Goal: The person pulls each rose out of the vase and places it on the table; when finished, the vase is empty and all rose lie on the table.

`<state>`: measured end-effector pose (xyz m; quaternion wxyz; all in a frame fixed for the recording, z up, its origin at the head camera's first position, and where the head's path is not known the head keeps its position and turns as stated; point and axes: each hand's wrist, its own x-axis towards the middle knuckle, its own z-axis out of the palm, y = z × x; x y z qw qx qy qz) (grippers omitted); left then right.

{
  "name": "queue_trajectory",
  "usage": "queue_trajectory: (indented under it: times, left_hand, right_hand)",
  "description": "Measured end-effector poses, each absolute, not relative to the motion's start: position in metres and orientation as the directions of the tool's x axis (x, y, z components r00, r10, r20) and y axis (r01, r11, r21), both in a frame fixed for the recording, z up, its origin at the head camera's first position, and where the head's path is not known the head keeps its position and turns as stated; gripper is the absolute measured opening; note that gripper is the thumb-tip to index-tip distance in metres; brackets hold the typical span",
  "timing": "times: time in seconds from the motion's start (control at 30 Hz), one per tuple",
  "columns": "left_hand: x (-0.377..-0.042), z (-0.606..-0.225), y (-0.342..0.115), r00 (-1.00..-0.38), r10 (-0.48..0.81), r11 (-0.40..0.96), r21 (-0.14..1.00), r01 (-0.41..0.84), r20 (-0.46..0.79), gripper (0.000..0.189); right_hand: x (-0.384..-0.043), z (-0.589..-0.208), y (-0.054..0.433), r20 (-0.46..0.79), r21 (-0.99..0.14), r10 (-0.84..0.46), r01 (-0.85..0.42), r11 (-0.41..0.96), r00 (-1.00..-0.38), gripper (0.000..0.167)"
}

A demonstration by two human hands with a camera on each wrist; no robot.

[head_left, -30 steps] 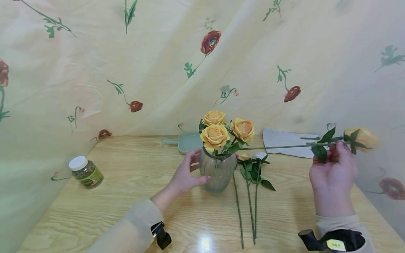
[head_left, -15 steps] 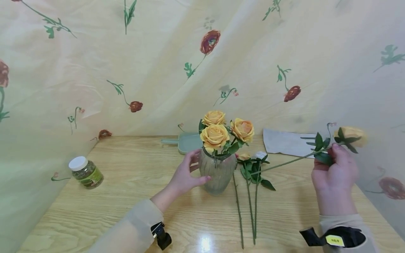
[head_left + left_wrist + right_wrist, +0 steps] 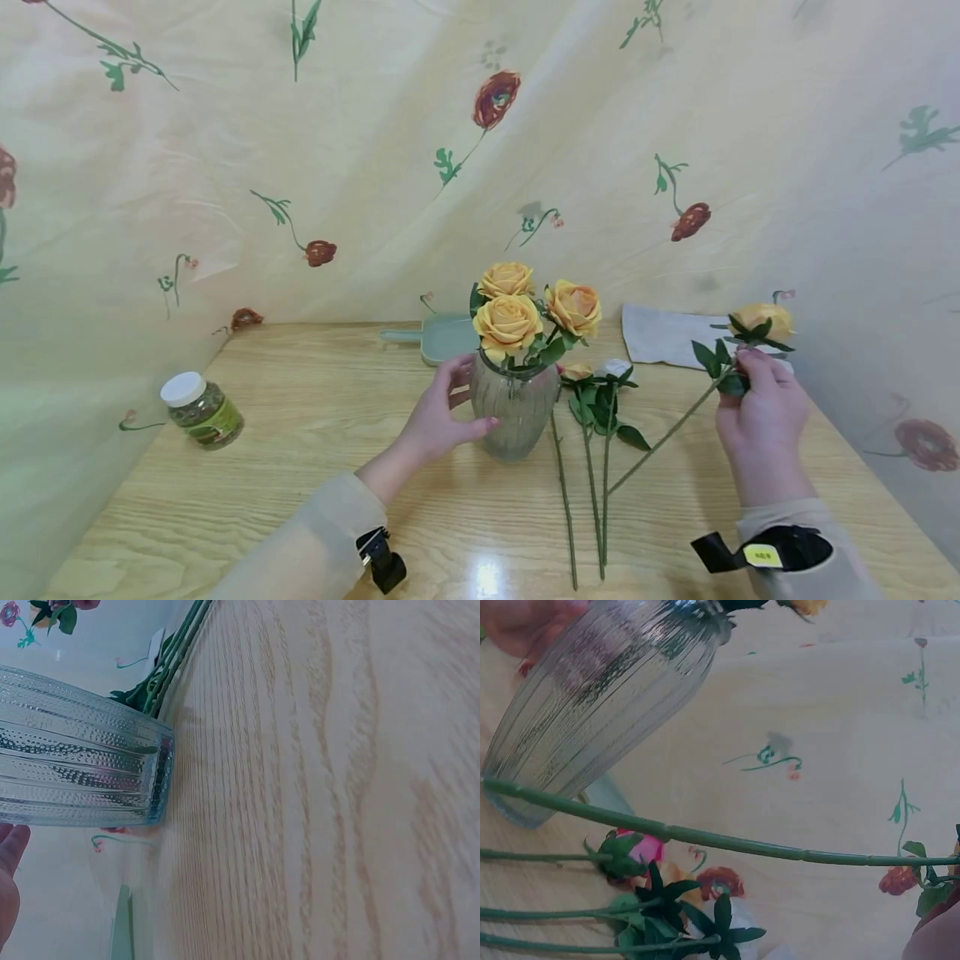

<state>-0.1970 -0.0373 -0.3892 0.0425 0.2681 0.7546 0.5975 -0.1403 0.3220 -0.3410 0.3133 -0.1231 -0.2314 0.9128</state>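
A ribbed clear glass vase [image 3: 513,417] stands upright on the table with three yellow roses [image 3: 508,325] in it. My left hand [image 3: 442,417] holds the vase from the left side, thumb in front, other fingers behind. On the right, my right hand [image 3: 765,421] pinches a yellow rose [image 3: 761,323] by its upper stem, just below the leaves. Its long stem [image 3: 742,845] slants down to the left, crossing in front of the vase in the right wrist view. Between vase and right hand lie several cut flowers, among them a pink one [image 3: 634,853] and a white one [image 3: 617,371].
A jar [image 3: 202,410] with a white lid and green label stands on the left of the wooden table [image 3: 315,400]. Behind the vase lies a pale green dustpan-like thing [image 3: 448,337]. A light grey sheet [image 3: 660,335] lies at the back right, against the flowered curtain [image 3: 375,167].
My right hand has moved left with the yellow rose, and the stem has swung from nearly level to slanting downward, its lower end toward me. My left hand stays on the vase.
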Motion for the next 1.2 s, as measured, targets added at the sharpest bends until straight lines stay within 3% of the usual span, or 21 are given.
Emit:
queue_trajectory:
  times: [0.4,0.97,1.2]
  left_hand:
    - [-0.197,-0.391,-0.037,-0.845,0.467,0.119,0.929,0.351,0.259,0.081]
    - [-0.198,-0.390,-0.038,-0.851,0.454,0.131,0.925,0.356,0.263,0.081]
    - [-0.197,-0.389,-0.036,-0.850,0.455,0.136,0.922,0.363,0.267,0.082]
  right_hand:
    - [-0.149,-0.361,0.315,-0.087,-0.783,0.566,-0.295,-0.547,-0.820,0.011]
    - [-0.164,-0.388,0.309,-0.104,-0.921,0.490,-0.103,-0.376,-0.865,0.019]
    - [-0.164,-0.401,0.311,-0.153,-0.976,0.490,0.053,-0.210,-0.858,0.012]
